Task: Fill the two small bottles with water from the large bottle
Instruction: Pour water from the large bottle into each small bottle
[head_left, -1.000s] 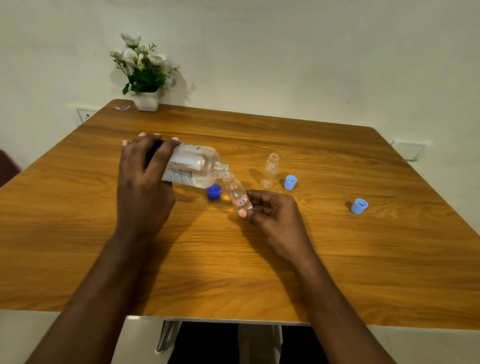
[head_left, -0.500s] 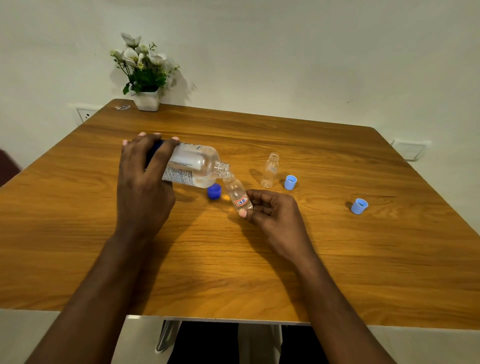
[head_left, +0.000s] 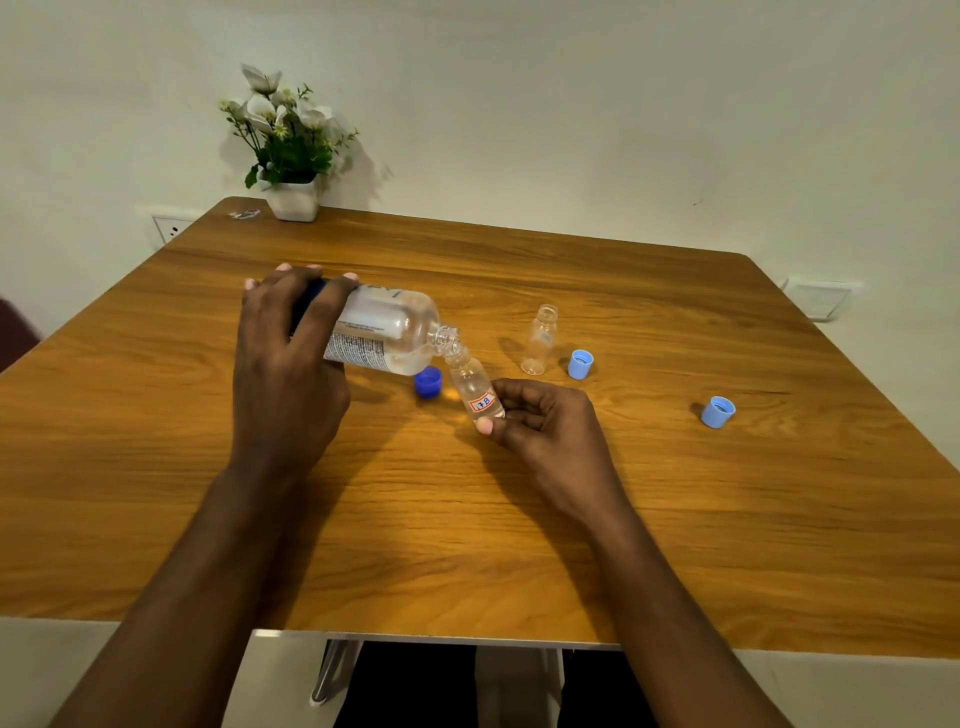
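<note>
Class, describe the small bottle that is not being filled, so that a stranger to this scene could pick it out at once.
Start at the wooden table and find the right hand near its middle. Just beyond that hand, the empty small bottle stands upright and uncapped beside a light blue cap. Unlike the labelled small bottle, tilted under the large bottle, nobody touches it.

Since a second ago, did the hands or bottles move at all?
Nothing visibly changed. The left hand still tips the large bottle into the labelled small bottle held by the right hand; the other small bottle and three caps lie as before.
</note>
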